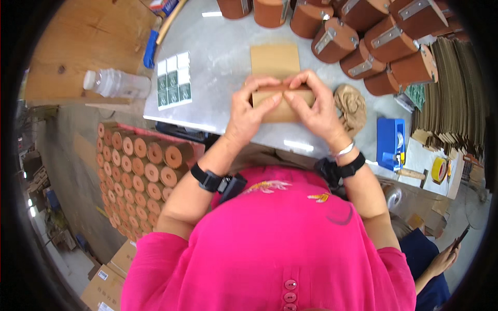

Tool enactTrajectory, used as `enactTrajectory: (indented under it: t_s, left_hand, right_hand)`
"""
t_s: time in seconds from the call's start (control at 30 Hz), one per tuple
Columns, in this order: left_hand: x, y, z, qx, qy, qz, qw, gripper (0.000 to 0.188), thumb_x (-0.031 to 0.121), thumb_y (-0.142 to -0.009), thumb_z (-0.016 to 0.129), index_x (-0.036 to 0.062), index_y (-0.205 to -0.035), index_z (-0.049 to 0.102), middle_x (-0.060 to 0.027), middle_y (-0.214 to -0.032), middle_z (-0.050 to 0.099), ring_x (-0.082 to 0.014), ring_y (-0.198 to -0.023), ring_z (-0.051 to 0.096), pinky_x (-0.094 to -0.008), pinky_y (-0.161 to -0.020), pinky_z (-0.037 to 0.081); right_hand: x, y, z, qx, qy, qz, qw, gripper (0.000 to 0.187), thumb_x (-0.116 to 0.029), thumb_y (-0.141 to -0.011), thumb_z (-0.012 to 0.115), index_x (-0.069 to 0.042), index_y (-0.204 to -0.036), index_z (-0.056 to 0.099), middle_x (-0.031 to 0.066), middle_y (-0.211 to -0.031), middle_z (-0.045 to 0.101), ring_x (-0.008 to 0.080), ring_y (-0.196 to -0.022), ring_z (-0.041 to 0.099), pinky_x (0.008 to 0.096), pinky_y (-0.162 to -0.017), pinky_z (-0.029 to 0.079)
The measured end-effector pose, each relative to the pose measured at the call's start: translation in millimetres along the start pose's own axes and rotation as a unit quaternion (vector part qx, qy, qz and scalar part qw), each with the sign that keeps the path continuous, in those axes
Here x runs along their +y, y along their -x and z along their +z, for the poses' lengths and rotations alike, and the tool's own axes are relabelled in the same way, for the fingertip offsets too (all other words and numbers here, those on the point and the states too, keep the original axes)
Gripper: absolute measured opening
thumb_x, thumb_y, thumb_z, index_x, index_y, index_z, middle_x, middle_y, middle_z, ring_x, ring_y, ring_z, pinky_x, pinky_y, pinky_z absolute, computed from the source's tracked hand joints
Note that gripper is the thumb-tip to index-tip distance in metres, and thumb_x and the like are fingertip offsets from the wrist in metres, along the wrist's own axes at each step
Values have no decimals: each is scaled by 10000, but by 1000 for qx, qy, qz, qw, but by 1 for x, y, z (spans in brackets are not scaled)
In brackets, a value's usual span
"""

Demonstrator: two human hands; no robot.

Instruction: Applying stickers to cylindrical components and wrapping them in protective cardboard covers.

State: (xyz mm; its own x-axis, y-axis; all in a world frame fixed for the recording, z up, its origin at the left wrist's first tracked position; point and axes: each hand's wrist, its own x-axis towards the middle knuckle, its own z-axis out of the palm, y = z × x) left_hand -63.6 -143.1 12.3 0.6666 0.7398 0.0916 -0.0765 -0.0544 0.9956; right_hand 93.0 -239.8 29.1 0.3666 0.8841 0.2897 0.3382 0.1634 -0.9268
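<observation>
On the grey metal table (210,98) in front of me lies a small brown cardboard box (280,115), its far flap (275,58) standing open away from me. My left hand (246,109) grips the box's left side, thumb pressed on the near panel. From the right, my right hand (317,110) holds it the same way, and the two thumbs nearly meet at the middle. A reddish-brown edge shows between the fingers inside the box; most of that piece is hidden. Crumpled brown paper (351,110) sits just beside my right hand.
Reddish-brown cylinders with metal plates (334,40) crowd the far right. Flat cardboard stacks (456,88), a blue tape dispenser (390,142) and yellow tape (439,170) lie rightward. A label sheet (174,80) and plastic bottle (118,83) are left. Another person's hand (445,259) holds a phone.
</observation>
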Motion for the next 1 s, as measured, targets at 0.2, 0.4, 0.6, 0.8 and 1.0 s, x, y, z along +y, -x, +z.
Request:
enactTrajectory:
  t_s: [0.2,0.4,0.6,0.8,1.0]
  left_hand:
    - [-2,1,6,13,14,-23,1000,185,58,-879,680,14,-1058,703,-124,-1101,656,-219,-1072,602,-328,-958,451]
    - [2,14,9,27,66,-77,994,111,48,-881,690,13,-981,727,-93,-1063,660,-164,-1011,595,-300,-899,455]
    - [12,11,11,17,43,-125,991,93,78,-887,689,1,-927,724,-24,-910,634,-100,-861,559,-265,-775,446]
    - [-3,14,10,37,82,-141,986,125,136,-884,697,17,-851,716,36,-744,618,-68,-713,524,-262,-655,442]
    - [3,-6,8,68,-65,-91,991,308,262,-945,648,-31,-863,691,-51,-763,682,-92,-734,549,-298,-678,475]
  right_hand:
    - [-1,3,10,26,-11,47,999,147,-57,-904,641,12,-1022,586,112,-943,587,193,-908,635,296,-822,519]
    - [-14,20,15,36,-17,61,997,159,-46,-908,620,14,-1053,595,127,-947,601,211,-883,648,310,-807,530]
    - [-23,23,10,27,3,93,995,246,-85,-882,677,3,-1096,595,135,-1016,627,257,-972,638,353,-863,509]
    - [-72,40,21,10,371,-146,917,509,-209,-765,769,-7,-1192,577,157,-1167,599,330,-1174,527,469,-1049,389]
    - [-62,49,36,-34,477,-154,865,758,-196,-625,848,43,-1259,507,209,-1218,528,379,-1169,504,479,-1038,410]
